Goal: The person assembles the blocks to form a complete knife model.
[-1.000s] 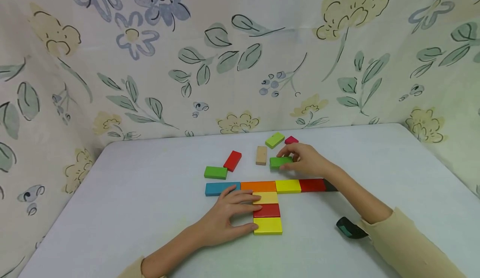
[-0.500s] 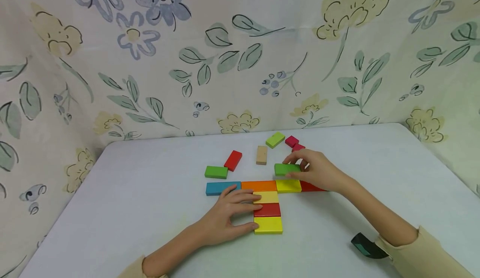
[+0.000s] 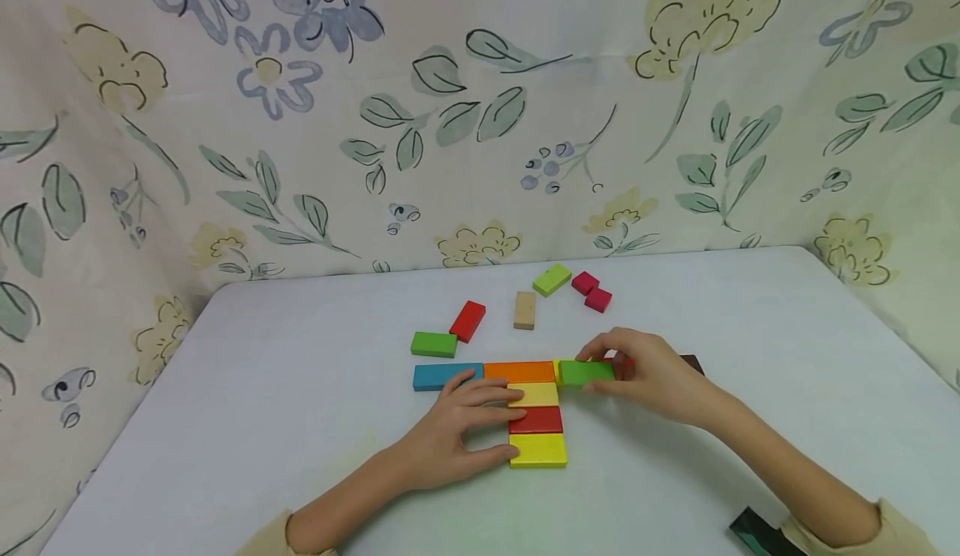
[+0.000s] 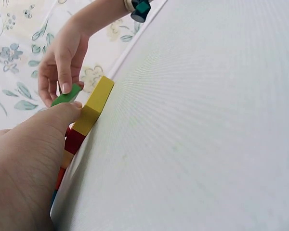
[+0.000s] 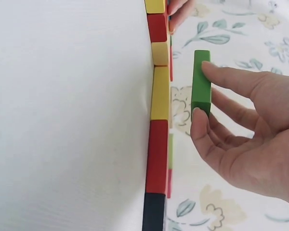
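Note:
My right hand (image 3: 645,373) pinches a green block (image 5: 201,79) between thumb and fingers. In the right wrist view a gap shows between this block and the row under it. From the head it overlaps the yellow block (image 5: 160,94) and part of the dark red block (image 5: 157,156) of the crosswise row. My left hand (image 3: 457,435) lies with spread, fairly straight fingers along the left side of the short column. That column has a pale yellow block (image 3: 536,394), a red block (image 3: 538,420) and a bright yellow block (image 3: 538,451); the thumb touches the last.
The crosswise row also has a blue block (image 3: 435,378), an orange block (image 3: 517,372) and a black block (image 5: 154,211). Behind it lie another green block (image 3: 433,344), a red block (image 3: 468,321), a tan block (image 3: 524,311), a lime block (image 3: 552,279) and two crimson blocks (image 3: 597,300).
My right hand has picked up the green block from behind the row and carried it toward me and slightly right, over the row. The left hand has stayed put.

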Motion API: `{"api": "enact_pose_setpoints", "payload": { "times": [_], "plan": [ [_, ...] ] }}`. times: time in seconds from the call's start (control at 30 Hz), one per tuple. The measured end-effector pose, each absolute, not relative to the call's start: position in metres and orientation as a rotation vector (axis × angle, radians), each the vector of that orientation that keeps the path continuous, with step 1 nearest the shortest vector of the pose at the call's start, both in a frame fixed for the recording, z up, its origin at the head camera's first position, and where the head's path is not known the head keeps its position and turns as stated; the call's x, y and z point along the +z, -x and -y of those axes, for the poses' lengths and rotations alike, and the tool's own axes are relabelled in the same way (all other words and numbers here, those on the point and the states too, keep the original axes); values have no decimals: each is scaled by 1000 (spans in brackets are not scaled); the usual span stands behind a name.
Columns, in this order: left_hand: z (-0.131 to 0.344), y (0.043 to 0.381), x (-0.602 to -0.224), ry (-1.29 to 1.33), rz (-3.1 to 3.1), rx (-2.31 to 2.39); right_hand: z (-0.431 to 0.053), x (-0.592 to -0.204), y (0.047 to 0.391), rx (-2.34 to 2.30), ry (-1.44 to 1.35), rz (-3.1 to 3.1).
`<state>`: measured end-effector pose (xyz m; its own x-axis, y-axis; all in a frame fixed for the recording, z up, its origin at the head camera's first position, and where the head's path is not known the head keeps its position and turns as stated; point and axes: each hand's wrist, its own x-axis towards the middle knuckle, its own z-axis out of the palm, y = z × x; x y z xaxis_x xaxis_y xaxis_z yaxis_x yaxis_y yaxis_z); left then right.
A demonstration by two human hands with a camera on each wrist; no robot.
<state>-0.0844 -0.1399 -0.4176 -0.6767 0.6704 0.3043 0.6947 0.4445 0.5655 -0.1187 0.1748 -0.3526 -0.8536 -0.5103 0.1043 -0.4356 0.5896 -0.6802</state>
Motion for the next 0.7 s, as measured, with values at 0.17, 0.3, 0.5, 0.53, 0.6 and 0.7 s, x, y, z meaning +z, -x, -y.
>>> {"api": "enact_pose_setpoints", "payload": {
  "times": [0.17, 0.3, 0.5, 0.53, 0.6, 0.7],
  "plan": [
    [139, 84, -417, 1246, 2643, -1062, -176, -356, 115, -1097, 815, -2692],
    [139, 84, -417, 1249, 2641, -1058, -177, -359, 115, -1076, 826, -2674],
    [139, 84, -417, 1249, 2645, -1057, -176, -365, 116, -1058, 837, -2644],
    [140, 83, -417, 1249, 2645, -1059, -176, -366, 117, -1054, 837, -2640],
    [140, 83, -417, 1249, 2644, -1059, -175, -367, 117, -1047, 839, -2636],
    [140, 83, -417, 1251, 2641, -1060, -175, -369, 117, -1033, 846, -2634]
  ]
}}
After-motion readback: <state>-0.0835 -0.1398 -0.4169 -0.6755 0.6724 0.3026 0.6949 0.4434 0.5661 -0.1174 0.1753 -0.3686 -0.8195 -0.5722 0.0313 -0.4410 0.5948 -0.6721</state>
